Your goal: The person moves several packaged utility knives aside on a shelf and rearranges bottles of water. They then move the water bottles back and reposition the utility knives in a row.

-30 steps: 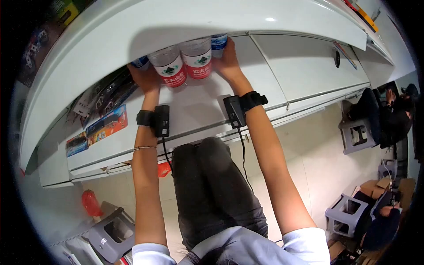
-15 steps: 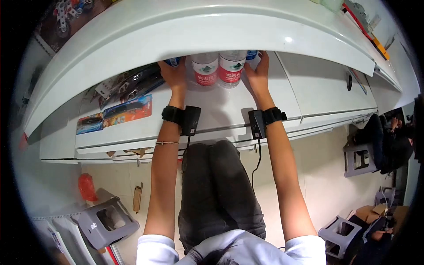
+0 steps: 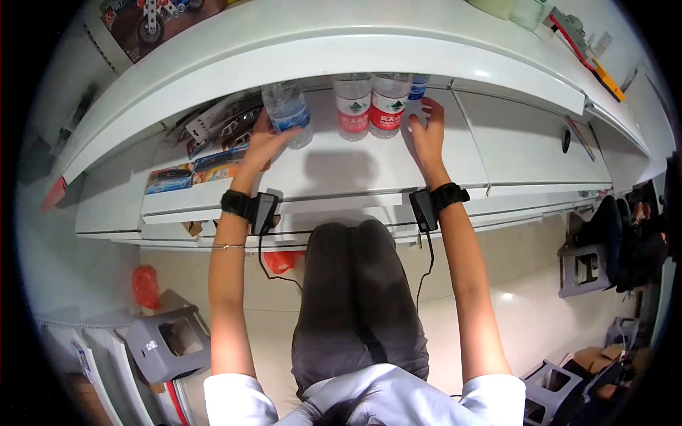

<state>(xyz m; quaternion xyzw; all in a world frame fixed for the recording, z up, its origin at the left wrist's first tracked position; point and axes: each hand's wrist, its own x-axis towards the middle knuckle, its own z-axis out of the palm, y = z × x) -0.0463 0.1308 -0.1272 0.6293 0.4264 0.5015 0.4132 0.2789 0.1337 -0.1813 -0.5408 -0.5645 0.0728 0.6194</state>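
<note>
On the white shelf, my left hand (image 3: 264,143) is wrapped round a clear water bottle with a blue label (image 3: 293,119), thumb across its front. Two clear bottles with red-and-white labels stand side by side in the middle: a left red-labelled bottle (image 3: 353,117) and a right red-labelled bottle (image 3: 390,112). Behind and right of them, a second blue-labelled bottle (image 3: 418,86) is partly hidden by the upper shelf. My right hand (image 3: 430,133) is just in front of it, fingers apart and nothing held. The bottles' tops are cut off by the shelf edge.
Packaged items (image 3: 226,128) and flat colourful packs (image 3: 169,179) lie left on the shelf. The curved upper shelf edge (image 3: 327,53) overhangs the bottles. Below are a grey stool (image 3: 162,355) and a red bag (image 3: 146,287). A person (image 3: 629,227) sits at far right.
My left hand has brought the blue-labelled bottle out from the back, toward me. My right hand has drawn back slightly, its fingers now spread. The view has shifted a little.
</note>
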